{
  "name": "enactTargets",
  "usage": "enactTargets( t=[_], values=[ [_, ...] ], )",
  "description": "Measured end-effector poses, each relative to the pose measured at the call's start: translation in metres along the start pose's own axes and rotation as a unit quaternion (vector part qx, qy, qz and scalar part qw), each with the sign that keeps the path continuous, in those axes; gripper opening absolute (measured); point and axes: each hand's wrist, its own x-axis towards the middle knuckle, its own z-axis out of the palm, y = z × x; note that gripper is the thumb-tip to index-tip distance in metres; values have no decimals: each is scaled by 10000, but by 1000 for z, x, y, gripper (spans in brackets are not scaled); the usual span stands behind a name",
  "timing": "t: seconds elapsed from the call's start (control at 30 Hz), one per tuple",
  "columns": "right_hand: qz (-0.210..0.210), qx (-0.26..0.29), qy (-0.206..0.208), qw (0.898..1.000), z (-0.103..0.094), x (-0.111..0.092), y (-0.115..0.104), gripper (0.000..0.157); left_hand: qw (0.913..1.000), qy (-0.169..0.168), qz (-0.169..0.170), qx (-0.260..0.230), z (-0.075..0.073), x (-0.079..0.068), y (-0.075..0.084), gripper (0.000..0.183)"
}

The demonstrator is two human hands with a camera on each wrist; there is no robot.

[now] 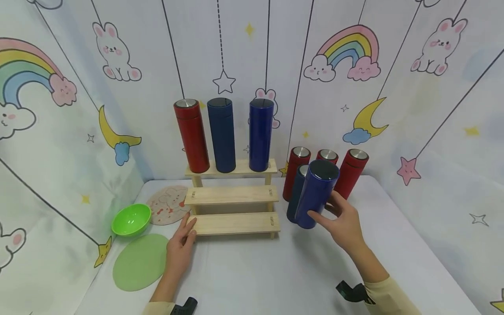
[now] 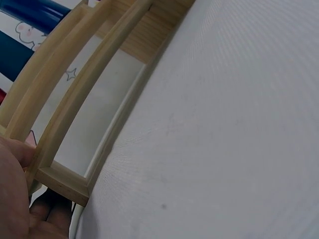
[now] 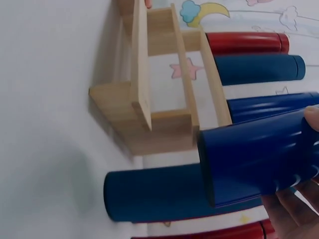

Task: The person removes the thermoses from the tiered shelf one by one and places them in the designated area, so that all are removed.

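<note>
A glossy blue thermos [image 1: 317, 192] with a dark lid is held in my right hand [image 1: 343, 223], thumb on the near side and fingers on the far side. It tilts, and in the right wrist view its base hangs free in front of a matte blue thermos [image 3: 154, 194]. My left hand [image 1: 182, 247] grips the left end of the lowest step of a three-tier wooden stand [image 1: 236, 224]. On the top tier stand a red thermos [image 1: 192, 138], a dark blue thermos [image 1: 221, 135] and a glossy blue thermos [image 1: 261, 135].
Behind the held thermos stand red thermoses [image 1: 353, 173] and the matte blue one, partly hidden. To the left are a bright green bowl [image 1: 131, 220], a round patterned mat [image 1: 163, 205] and a green oval mat [image 1: 139, 262]. Printed cloth [image 1: 244, 52] hangs behind the white table [image 1: 252, 280].
</note>
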Motion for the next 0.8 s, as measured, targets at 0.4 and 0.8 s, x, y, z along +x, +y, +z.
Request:
enactTargets(
  t=[0.4, 0.8],
  values=[
    [189, -207, 252, 9993, -17, 6, 10, 69, 10000, -34, -6, 48, -4, 8, 4, 40],
    [494, -426, 414, 9970, -28, 8, 31, 69, 9999, -13, 71, -73, -1, 1, 4, 39]
  ],
)
